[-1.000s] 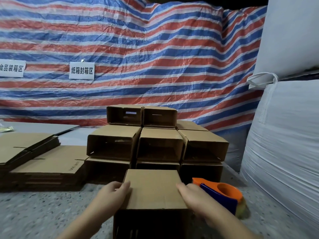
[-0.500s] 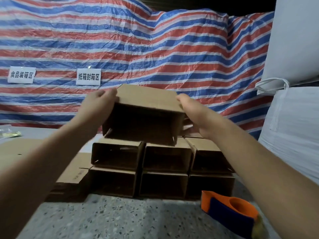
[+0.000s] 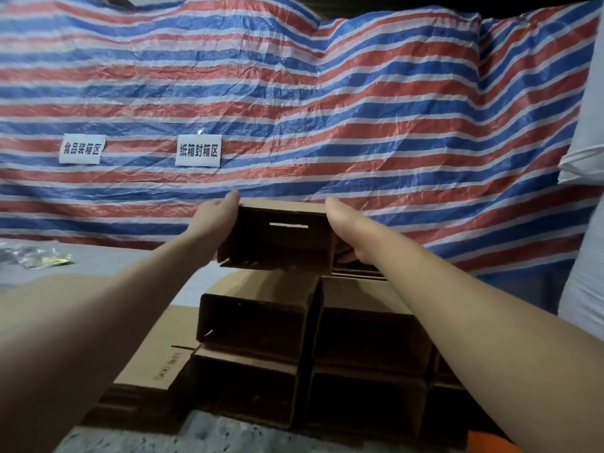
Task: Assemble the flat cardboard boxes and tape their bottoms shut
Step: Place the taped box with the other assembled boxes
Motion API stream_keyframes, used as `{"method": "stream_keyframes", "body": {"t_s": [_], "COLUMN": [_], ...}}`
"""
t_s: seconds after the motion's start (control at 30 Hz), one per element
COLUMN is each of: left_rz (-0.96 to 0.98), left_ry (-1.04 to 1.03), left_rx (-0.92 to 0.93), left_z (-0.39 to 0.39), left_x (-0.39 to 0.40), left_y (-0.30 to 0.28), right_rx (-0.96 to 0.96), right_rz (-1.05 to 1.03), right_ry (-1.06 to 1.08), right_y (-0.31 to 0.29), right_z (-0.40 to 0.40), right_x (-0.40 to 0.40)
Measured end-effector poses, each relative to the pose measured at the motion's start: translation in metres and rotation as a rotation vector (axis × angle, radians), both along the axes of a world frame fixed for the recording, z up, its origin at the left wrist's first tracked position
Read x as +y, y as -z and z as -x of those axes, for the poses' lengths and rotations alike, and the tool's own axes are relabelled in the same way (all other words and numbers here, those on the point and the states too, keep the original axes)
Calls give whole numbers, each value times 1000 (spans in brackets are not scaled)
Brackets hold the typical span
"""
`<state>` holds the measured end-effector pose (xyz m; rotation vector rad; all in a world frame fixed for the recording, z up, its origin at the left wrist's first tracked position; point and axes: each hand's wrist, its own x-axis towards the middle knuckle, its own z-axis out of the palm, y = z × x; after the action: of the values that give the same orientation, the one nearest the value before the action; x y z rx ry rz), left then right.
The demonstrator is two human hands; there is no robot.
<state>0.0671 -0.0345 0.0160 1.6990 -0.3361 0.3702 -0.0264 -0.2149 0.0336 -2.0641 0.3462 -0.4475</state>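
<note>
your left hand (image 3: 218, 214) and right hand (image 3: 343, 223) grip the two sides of an open box (image 3: 277, 237), one hand each side, open end toward you. box sits at top of the box stack (image 3: 261, 325), in front of the striped tarp (image 3: 294, 93). flat cardboard (image 3: 157, 351) lies left of stack.

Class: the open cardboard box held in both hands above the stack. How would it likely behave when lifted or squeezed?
The box is probably light: each hand holds one side, high up. It is empty and open-fronted, so a hard squeeze may buckle it. Flat sides mean no rolling.
</note>
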Motion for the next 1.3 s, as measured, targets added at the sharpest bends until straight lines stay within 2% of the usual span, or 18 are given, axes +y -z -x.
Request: {"method": "stream_keyframes", "body": {"t_s": [0.23,0.53,0.63,0.77,0.83,1.13,1.23,1.3], "left_rz": [-61,-78,-41,-46,-44,-237,-357,-505], "left_ry": [44,41,5,-170,-206,-247,-273,-313], "left_rx": [35,111,42,-141,-210,-258,-335,-436], "left_z": [-35,-38,-30,-8,4,46,49,48], "left_x": [-3,0,8,30,42,93,109,120], "left_y": [35,41,39,54,68,125,131,135], "right_rx": [116,130,71,-218,-286,-243,-146,-122], "right_rz": [-1,-6,62,279,284,365,391,412], "right_ry": [18,97,173,278,272,119,-12,-27], "right_y": [28,33,31,34,39,77,77,76], "right_z": [-28,-28,-17,7,22,72,82,84], "right_x": [-3,-1,-3,-16,-22,1,17,28]}}
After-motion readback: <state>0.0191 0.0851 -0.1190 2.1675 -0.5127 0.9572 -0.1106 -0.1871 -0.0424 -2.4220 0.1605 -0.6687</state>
